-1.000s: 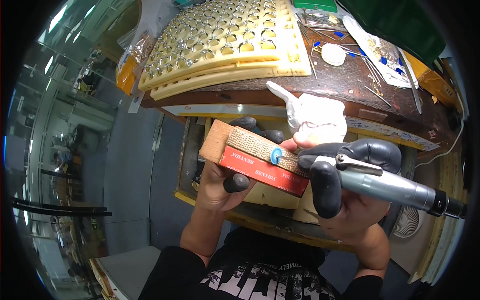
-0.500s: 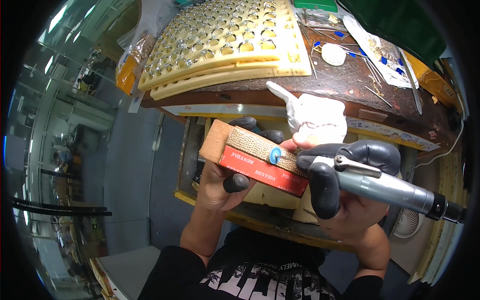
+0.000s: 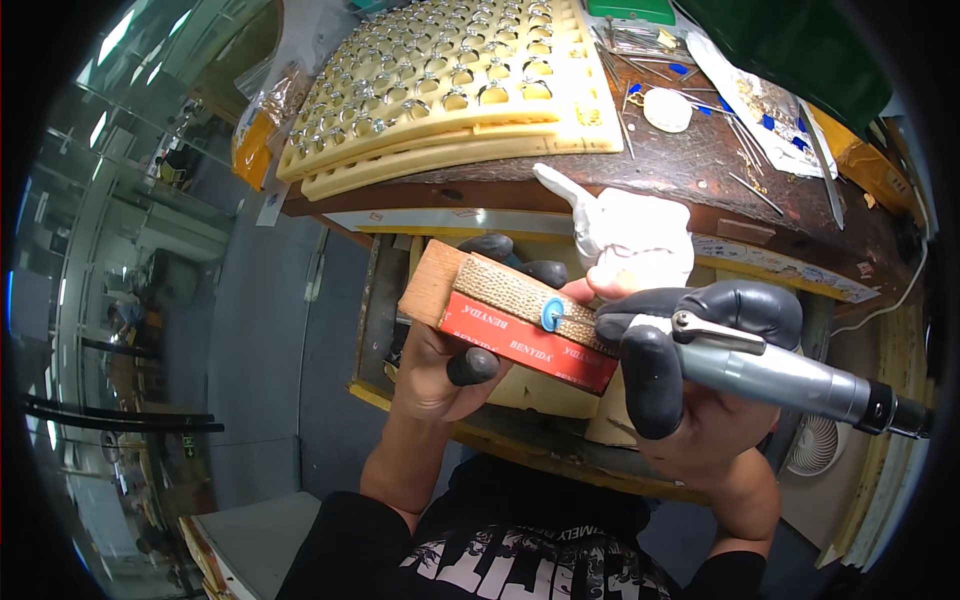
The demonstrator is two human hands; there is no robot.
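- Through the head camera I see the left hand (image 3: 430,375) gripping a wooden block (image 3: 430,278), black-covered thumb on its near side, two covered fingertips showing beyond its far side; this clasp probably keeps it steady with the strips exposed.
- The block is tilted, its right end lower, in front of the worktop's (image 3: 690,170) front edge and over an open drawer (image 3: 520,450), perhaps so anything dropped lands inside.
- Along the block run a coarse woven band (image 3: 500,287) and, nearest the wearer, a red printed strip (image 3: 500,328).
- The right hand's (image 3: 700,418) fingers are wrapped round a grey metal handpiece (image 3: 790,383), black-covered fingertips close to its nose, a hold I would choose for fine control.
- From that nose a thin shaft carries a blue disc (image 3: 552,314) over the woven band (I cannot tell whether it presses on it).
- At the worktop's front edge, just behind the right hand, sits a glaring white lump (image 3: 640,230) with a pointed spur.
- Toward the worktop's left end, a pale yellow tray (image 3: 450,155) holds rings upright in rows, likely for easy counting.
- Toward its right end lie a white round pot (image 3: 667,110) and loose metal rods (image 3: 757,193).
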